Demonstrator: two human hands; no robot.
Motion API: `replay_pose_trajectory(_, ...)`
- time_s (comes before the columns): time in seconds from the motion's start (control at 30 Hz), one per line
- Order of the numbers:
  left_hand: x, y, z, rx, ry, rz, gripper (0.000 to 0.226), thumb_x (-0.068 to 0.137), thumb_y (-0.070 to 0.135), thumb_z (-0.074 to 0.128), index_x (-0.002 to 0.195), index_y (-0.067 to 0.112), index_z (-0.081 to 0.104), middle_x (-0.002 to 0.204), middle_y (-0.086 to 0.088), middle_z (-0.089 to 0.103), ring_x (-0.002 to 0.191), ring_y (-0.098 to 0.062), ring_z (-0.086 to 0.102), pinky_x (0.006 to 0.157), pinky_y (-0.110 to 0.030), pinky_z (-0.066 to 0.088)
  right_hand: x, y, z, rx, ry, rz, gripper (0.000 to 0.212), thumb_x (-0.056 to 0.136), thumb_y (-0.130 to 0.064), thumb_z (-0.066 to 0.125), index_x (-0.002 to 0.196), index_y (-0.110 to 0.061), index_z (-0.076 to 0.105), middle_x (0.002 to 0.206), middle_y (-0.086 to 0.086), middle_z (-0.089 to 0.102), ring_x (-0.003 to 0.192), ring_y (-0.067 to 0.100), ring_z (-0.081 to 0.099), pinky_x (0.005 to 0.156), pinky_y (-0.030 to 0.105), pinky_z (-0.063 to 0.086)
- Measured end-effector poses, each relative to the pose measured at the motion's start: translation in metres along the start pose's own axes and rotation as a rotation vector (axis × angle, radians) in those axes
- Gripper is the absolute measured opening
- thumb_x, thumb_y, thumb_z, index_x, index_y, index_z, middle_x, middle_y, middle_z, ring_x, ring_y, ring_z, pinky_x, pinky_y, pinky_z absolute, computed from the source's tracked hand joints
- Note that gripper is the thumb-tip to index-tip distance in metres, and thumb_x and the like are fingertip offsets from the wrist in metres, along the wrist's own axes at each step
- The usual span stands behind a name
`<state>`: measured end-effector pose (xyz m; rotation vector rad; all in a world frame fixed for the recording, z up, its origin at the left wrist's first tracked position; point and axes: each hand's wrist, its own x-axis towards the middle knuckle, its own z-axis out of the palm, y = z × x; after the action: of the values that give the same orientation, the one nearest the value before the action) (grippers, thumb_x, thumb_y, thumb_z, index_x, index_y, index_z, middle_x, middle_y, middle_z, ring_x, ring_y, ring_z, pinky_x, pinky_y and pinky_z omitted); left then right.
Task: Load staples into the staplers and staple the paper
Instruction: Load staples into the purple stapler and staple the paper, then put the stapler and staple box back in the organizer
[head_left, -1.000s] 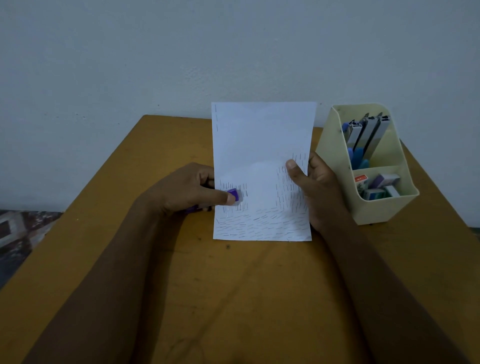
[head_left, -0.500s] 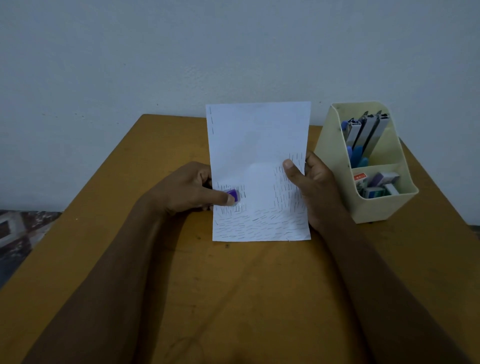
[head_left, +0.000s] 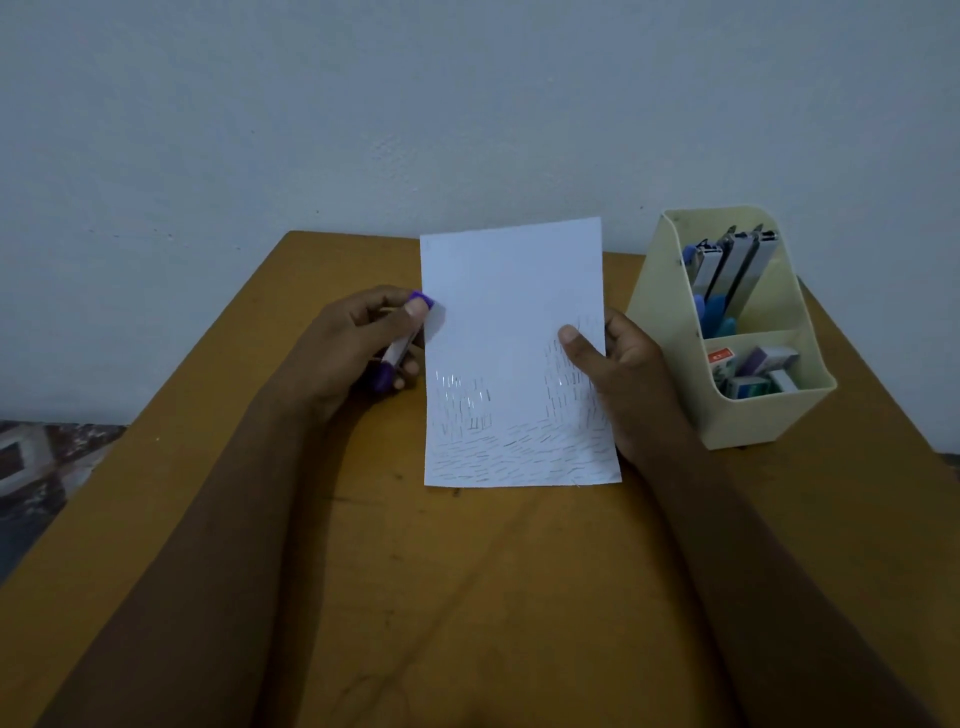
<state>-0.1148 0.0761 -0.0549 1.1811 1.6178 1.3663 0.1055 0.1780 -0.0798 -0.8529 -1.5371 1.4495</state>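
Over the table (head_left: 467, 597), our right hand (head_left: 623, 374) pinches the paper (head_left: 509, 312) at its right edge, thumb on the front, holding the sheet tilted up. Our left hand (head_left: 353, 348) curls round a purple stapler (head_left: 402, 345), its tip at the paper's left edge, above the rows of staples (head_left: 519, 452). Right of the sheet stands a cream bin (head_left: 753, 415) with 3 staplers (head_left: 727, 265) and small boxes (head_left: 753, 369)

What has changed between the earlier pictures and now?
The left hand, gripping the purple stapler, moved up the left edge of the paper, from the stapled patch near the bottom to bare paper higher up. Nothing was let go. The right hand still holds the right edge; the organizer stands as before.
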Motion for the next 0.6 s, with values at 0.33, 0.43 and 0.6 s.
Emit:
replay_pose_trajectory(0.33, 0.014, -0.007, -0.004, 0.089, 0.542, 0.217, 0.038, 0.081, 0.046, 0.07, 0.108, 0.02, 0.061, 0.085, 0.003, 0.066, 0.065, -0.007, 0.056, 0.055, -0.022, 0.047, -0.008, 0.004, 0.019, -0.736, -0.084, -0.226, 0.032, 0.093, -0.037, 0.054, 0.115, -0.015, 0.058, 0.11, -0.003, 0.067, 0.082, 0.002, 0.059, 0.063, 0.003, 0.039)
replay_pose_trajectory(0.43, 0.013, -0.005, -0.002, 0.149, 0.654, 0.277, 0.033, 0.08, 0.038, 0.073, 0.105, 0.026, 0.056, 0.092, 0.016, 0.061, 0.077, 0.003, 0.058, 0.066, -0.016, 0.05, -0.012, 0.007, 0.023, -0.891, -0.103, -0.266, 0.041, 0.089, -0.04, 0.058, 0.121, -0.016, 0.053, 0.12, -0.002, 0.064, 0.101, 0.015, 0.063, 0.076, 0.015, 0.043)
replay_pose_trajectory(0.6, 0.014, -0.007, 0.0, 0.286, 0.655, 0.347, 0.034, 0.082, 0.035, 0.072, 0.111, 0.022, 0.059, 0.107, 0.008, 0.063, 0.083, -0.006, 0.06, 0.063, -0.005, 0.044, -0.009, 0.007, 0.023, -1.025, -0.102, -0.208, 0.047, 0.086, -0.044, 0.061, 0.124, -0.018, 0.05, 0.123, -0.001, 0.062, 0.102, 0.017, 0.062, 0.08, 0.022, 0.046)
